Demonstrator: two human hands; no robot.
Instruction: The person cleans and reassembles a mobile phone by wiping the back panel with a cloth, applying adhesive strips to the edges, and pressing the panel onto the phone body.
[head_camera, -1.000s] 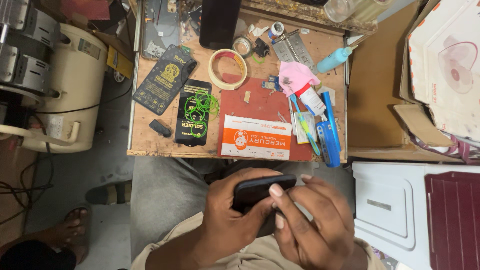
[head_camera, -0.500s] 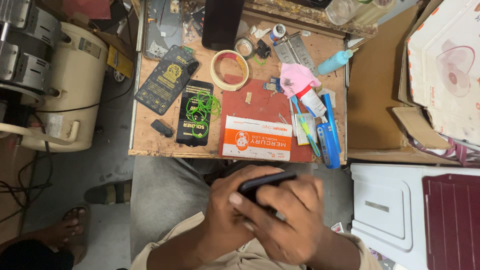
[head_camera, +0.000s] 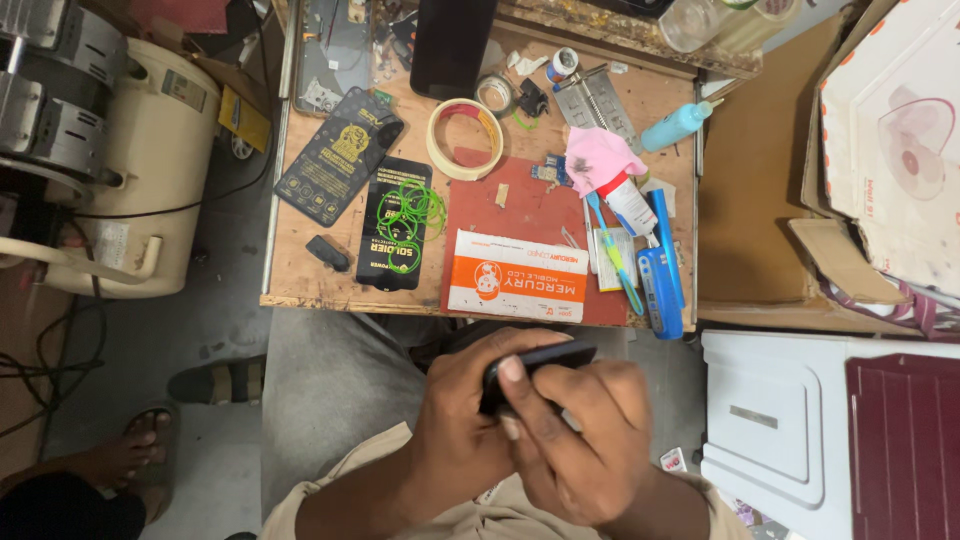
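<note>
- A dark phone (head_camera: 540, 362) is held low in the frame's centre, gripped by the left hand (head_camera: 462, 420) and overlapped by the right hand (head_camera: 580, 440).
- Just above, the counter (head_camera: 300, 270) edge is met; an orange-and-white box (head_camera: 517, 277) lies near it.
- Bare floor is seen at left; a white case (head_camera: 780, 430) crowds the right.

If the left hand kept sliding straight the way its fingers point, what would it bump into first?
Probably the black phone it already touches, together with the right hand wrapped over it. The left hand points up and to the right, toward the wooden table, but depth is hard to judge there.
</note>
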